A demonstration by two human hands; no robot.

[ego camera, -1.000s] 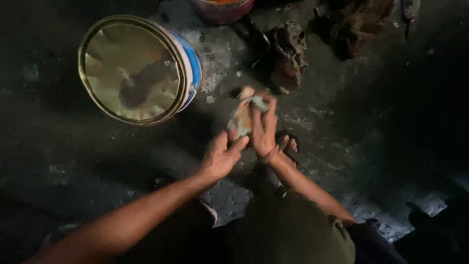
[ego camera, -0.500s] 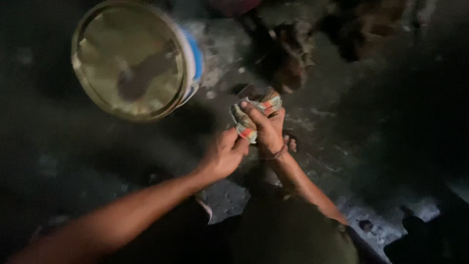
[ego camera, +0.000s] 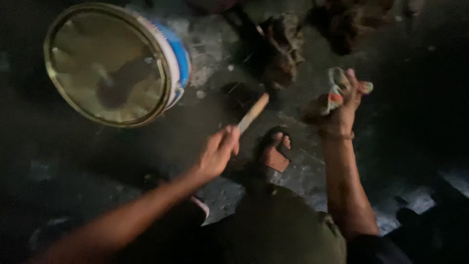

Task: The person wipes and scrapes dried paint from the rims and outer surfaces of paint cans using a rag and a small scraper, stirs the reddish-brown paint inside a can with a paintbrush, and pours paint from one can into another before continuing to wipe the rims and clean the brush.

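Both grips are shut: the left hand (ego camera: 215, 155) is closed round the near end of a pale wooden stick (ego camera: 253, 113), which slants up and away toward the far right, and the right hand (ego camera: 337, 115) is clenched on a crumpled rag (ego camera: 342, 88) with orange and pale patches, held up off the floor on the right of the scene. Between the two wrists a foot in a dark sandal (ego camera: 273, 151) rests on the stained concrete floor (ego camera: 215, 44). Far left stands a white and blue bucket (ego camera: 115, 63), tipped so that its mouth shows murky greenish liquid (or a film on it, I cannot tell in this light). Dark clumps of debris (ego camera: 281, 51) lie at the far side, just beyond the stick's tip.

To handle the stick well from here, I would judge it best held lower on the shaft with the wrist steady, so that the far end stays under control near the debris, and the rag kept bunched tight so that no loose tail drags on the floor.

Compared with half a second ago, the hands have come apart: then both were pressed together over the rag in the middle of the scene, and no stick showed. Now the rag has gone off to the right with one hand, and the bucket sits much as it did.
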